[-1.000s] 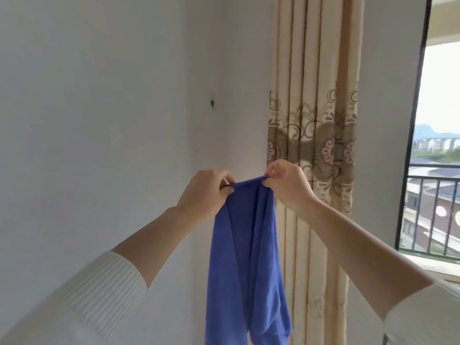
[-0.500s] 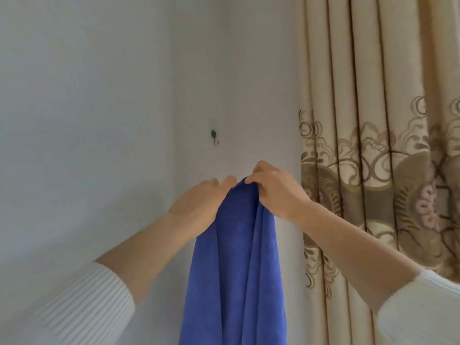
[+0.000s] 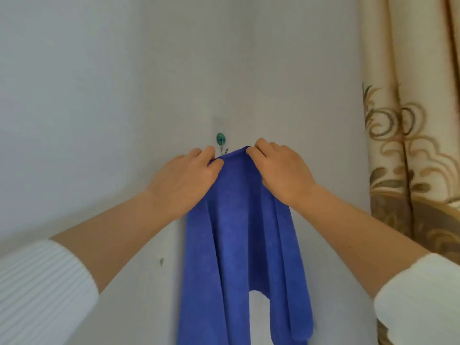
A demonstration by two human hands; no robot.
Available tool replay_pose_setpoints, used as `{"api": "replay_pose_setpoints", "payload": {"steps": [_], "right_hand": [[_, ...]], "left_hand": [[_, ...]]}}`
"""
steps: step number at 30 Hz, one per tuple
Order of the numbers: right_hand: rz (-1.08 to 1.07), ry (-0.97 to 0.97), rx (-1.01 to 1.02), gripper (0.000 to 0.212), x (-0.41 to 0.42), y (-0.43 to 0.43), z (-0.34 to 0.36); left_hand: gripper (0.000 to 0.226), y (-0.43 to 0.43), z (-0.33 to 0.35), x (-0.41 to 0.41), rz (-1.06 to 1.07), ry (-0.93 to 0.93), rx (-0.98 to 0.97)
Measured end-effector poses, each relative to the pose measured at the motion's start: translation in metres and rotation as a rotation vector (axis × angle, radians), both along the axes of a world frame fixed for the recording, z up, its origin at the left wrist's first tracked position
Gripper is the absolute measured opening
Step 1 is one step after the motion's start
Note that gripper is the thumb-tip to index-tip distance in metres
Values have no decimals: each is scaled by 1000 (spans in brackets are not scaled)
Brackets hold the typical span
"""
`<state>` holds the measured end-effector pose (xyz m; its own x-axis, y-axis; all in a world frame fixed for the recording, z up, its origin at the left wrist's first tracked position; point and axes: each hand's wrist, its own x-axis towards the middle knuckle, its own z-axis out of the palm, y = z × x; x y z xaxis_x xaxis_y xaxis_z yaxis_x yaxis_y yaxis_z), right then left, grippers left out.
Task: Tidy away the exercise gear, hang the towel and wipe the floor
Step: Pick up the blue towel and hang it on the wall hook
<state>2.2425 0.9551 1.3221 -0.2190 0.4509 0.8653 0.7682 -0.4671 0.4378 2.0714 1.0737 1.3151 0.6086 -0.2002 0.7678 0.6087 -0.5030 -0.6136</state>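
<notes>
Left grip [image 3: 189, 175] and right grip [image 3: 278, 170] each pinch the top edge of the blue towel [image 3: 244, 245] between thumb and curled fingers. A short band of cloth is stretched taut between them, sloping up a little toward the right grip. The rest of the towel hangs straight down between my forearms in two long folds and runs out of the bottom of the view.

Compared with a second ago, both grips have risen and moved in toward the white wall [image 3: 99, 95]. The small hook [image 3: 221, 138], a green cap with a bent wire below it, was well above the towel then. Now its wire tip sits just above the stretched edge, just beside the left grip's fingertips. The window has gone from view, and only the patterned cream curtain [image 3: 410, 120] remains along the right side.

I judge from this that the hanging step is close to its end. The edge is lined up under the hook, but I cannot tell whether the wire has caught the cloth yet. I see no loop on the towel, so the edge itself would probably have to go over the wire.

Both arms reach forward and upward toward the wall, with the backs of the hands facing me and the wrists nearly level with each other. White ribbed sleeves [image 3: 37, 290] cover the arms near the bottom corners of the view, and the forearms are bare.
</notes>
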Motion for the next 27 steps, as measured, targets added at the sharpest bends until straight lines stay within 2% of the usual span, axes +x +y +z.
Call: {"api": "replay_pose_setpoints", "payload": {"steps": [4, 6, 9, 12, 18, 21, 25, 26, 27], "right_hand": [[39, 145, 18, 49, 7, 26, 18], [134, 295, 12, 49, 9, 37, 28], [285, 492, -41, 48, 12, 55, 35], [417, 633, -106, 45, 17, 69, 28], [757, 996, -162, 39, 23, 69, -4], [839, 1043, -159, 37, 22, 68, -20], [867, 944, -92, 48, 17, 72, -43], [848, 920, -54, 51, 15, 72, -49], [814, 908, -3, 53, 12, 73, -54]], "left_hand": [[35, 8, 20, 18, 24, -108, -50], [37, 10, 30, 25, 28, -162, -77], [33, 5, 37, 32, 93, -147, -122], [19, 0, 32, 38, 187, -102, -156], [10, -4, 9, 38, 160, -84, -342], [10, -8, -7, 39, 119, -61, -480], [6, -16, -28, 38, 78, -63, -584], [8, -16, -35, 35, 79, -57, -584], [26, -14, -41, 32, 73, -64, -582]]}}
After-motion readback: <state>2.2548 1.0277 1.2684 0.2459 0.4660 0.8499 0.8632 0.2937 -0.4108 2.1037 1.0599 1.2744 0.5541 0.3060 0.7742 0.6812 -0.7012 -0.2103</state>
